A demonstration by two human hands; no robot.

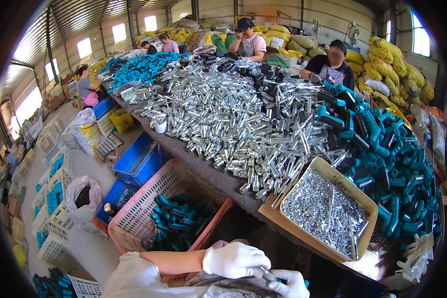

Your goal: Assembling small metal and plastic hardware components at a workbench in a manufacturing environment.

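Note:
Low in the view, my two white-gloved hands meet in front of my lap. My left hand is closed, its fingertips at the end of a silvery metal cylinder. Around the other end of that cylinder my right hand is wrapped, and a bit of teal shows past its far side. Whether the teal belongs to the same piece is hidden by the glove. Just left of my hands stands a pink plastic basket with teal-and-black handles inside.
A beige tray of small metal parts sits on the table edge at right. Beyond it lie heaps of metal parts and teal handles. Blue bins stand at left. Several people work around the table; yellow sacks are stacked behind.

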